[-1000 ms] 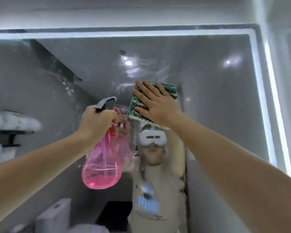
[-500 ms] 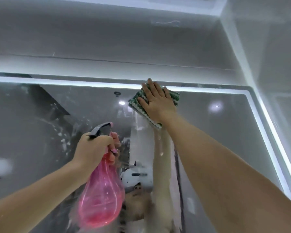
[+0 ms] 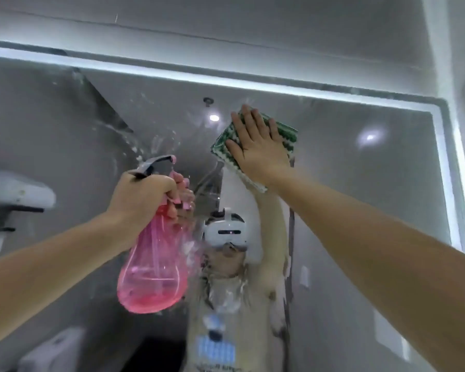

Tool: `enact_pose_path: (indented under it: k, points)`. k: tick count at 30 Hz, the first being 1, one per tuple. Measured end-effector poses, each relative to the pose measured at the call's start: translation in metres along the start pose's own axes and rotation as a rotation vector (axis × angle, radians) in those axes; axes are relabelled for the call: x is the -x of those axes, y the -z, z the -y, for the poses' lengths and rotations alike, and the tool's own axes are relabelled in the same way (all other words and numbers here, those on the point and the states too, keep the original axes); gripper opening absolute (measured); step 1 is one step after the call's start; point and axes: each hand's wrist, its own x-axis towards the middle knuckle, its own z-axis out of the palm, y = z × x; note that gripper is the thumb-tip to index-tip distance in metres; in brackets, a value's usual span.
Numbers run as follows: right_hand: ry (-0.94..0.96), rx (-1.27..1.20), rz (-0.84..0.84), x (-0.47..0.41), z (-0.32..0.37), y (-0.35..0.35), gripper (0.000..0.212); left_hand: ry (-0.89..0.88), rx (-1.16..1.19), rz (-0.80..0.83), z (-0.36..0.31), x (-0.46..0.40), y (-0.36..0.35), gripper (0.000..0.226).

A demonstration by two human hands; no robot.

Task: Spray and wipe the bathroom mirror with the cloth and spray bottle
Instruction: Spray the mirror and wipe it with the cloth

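Observation:
The bathroom mirror (image 3: 346, 183) fills the view, edged by a lit strip along its top and right side. My right hand (image 3: 258, 146) lies flat with straight fingers on a green and white cloth (image 3: 289, 134), pressing it against the upper middle of the glass. My left hand (image 3: 142, 194) grips the neck of a pink see-through spray bottle (image 3: 153, 275) with a grey nozzle, held up close to the mirror, left of the cloth. Wet streaks and droplets (image 3: 140, 146) show on the glass above the bottle.
A white wall (image 3: 226, 20) runs above the mirror and a corner wall (image 3: 462, 63) stands at the right. The glass reflects a person with a white headset, a wall shelf at the left and a toilet at the lower left.
My right hand slid the cloth up to the mirror's top edge, then back down a little. My left hand kept the bottle raised and steady. The camera tilted up, then partly back down.

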Motion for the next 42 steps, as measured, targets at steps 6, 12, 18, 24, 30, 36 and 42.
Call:
enact_pose_path:
  k: [6,12,18,24,30,36,42]
  points:
    - [0.038,0.001,0.01,0.084,0.056,-0.035,0.061,0.034,-0.01,-0.091,0.026,0.066,0.026,0.023]
    - [0.088,0.007,-0.037,0.168,0.108,-0.079,0.062,0.162,-0.016,-0.137,0.088,0.117,0.051,0.025]
    - [0.088,-0.047,-0.15,0.206,0.134,-0.101,0.061,0.134,-0.082,-0.189,0.134,0.158,0.07,0.025]
    - [0.173,-0.019,-0.116,0.262,0.167,-0.121,0.059,0.085,-0.204,-0.158,0.157,0.174,0.076,0.025]
    - [0.385,0.005,-0.157,0.251,0.147,-0.118,0.057,0.039,-0.246,-0.137,0.15,0.176,0.073,0.026]
    - [0.5,0.073,-0.193,0.189,0.104,-0.096,0.056,-0.025,-0.255,-0.187,0.125,0.144,0.061,0.031]
    - [0.335,0.039,-0.144,0.096,0.094,-0.062,0.059,-0.118,-0.288,-0.177,0.078,0.096,0.057,0.026]
